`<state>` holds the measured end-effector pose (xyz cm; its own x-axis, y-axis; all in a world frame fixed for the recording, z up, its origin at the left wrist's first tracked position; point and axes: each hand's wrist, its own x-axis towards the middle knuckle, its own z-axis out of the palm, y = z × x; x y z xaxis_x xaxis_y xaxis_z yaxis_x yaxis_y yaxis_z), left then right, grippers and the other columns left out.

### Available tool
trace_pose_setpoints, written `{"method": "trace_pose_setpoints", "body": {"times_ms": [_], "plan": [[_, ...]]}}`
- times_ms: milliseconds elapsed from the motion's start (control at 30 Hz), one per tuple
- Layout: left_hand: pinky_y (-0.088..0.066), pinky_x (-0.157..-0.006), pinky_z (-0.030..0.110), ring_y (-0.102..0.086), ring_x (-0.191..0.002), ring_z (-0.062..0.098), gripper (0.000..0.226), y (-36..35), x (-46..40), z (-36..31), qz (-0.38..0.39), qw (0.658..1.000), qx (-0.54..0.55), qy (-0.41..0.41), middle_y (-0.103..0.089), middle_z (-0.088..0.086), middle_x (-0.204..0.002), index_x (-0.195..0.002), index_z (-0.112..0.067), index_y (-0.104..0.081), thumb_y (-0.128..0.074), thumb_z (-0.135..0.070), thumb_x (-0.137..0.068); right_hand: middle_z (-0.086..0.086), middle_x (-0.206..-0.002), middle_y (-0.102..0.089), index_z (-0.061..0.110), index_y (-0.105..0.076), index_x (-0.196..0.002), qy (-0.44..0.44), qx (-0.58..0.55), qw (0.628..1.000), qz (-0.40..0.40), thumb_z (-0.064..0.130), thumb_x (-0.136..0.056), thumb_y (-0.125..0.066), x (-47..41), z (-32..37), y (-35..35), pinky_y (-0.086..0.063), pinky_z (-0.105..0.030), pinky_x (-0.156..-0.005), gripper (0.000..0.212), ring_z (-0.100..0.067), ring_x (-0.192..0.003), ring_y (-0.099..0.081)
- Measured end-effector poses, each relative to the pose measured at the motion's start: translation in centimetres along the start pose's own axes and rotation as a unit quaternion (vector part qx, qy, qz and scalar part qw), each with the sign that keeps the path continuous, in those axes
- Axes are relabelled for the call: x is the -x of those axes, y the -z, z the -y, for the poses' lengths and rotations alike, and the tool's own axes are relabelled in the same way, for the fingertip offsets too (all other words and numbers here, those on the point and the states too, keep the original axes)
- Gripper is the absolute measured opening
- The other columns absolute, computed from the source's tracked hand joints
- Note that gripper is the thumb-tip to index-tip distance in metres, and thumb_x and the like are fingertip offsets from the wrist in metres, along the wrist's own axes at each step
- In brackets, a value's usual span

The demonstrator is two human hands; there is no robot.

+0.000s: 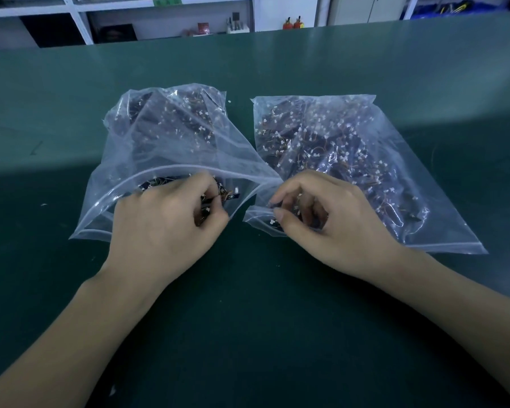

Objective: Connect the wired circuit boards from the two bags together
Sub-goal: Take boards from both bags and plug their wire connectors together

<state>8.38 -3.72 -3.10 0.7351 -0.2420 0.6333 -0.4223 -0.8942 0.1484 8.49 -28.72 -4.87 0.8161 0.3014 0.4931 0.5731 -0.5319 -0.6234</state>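
Two clear plastic bags lie side by side on the green table. The left bag [165, 134] and the right bag [362, 148] each hold several small dark circuit boards with thin wires and white connectors. My left hand [162, 222] is at the open mouth of the left bag, its fingers curled round a dark wired board [218, 197]. At the mouth of the right bag my right hand [321, 213] has its thumb and fingers curled among the boards, pinching a small wired board [273, 222] that is mostly hidden.
The green table [262, 319] stretches wide in front and to both sides. White shelving [80, 22] with small items stands beyond the far edge. Small white scraps lie on the mat near the bags.
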Motion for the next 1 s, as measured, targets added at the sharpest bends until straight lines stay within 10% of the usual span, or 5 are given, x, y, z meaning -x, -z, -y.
{"method": "trace_pose_setpoints", "body": {"times_ms": [1000], "plan": [[-0.036,-0.05,0.021,-0.037,-0.055,0.002,0.017,-1.1,1.2,-1.6,-0.017,0.985,0.158,-0.072,-0.042,-0.017,-0.064,-0.088,-0.015,-0.073,-0.066,-0.024,-0.101,0.001,-0.09,-0.068,0.011,-0.079,-0.096,0.103,-0.009,0.995,0.002,0.01,-0.099,-0.077,-0.2,-0.2,0.2,-0.044,-0.022,-0.065,0.003,-0.02,-0.066,-0.058]]}}
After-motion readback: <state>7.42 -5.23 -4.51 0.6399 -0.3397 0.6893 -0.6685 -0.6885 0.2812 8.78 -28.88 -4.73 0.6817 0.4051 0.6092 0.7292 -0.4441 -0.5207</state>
